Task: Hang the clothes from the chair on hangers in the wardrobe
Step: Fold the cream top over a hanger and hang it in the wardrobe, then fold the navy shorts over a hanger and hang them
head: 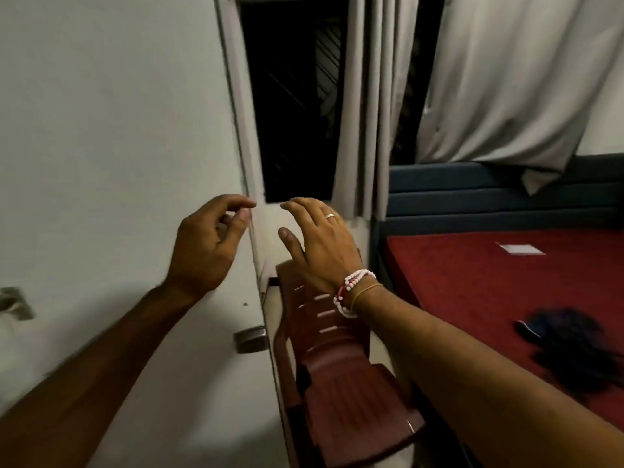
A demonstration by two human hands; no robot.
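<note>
Loosely, left hand [206, 244] and right hand [320, 246] hover near chair [351, 386].

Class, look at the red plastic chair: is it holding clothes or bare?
Bare: the chair shows its slatted back and ribbed seat uncovered. A dark bundle lies on the bed.

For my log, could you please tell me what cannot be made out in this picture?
Head view:
Wardrobe interior, hangers: hidden behind the white door.
Dark bundle on the bed: motion-blurred, garment type unclear.
Left hand: blur hides whether fingertips touch the door edge.
Chair legs: cut off by the bottom edge.
</note>
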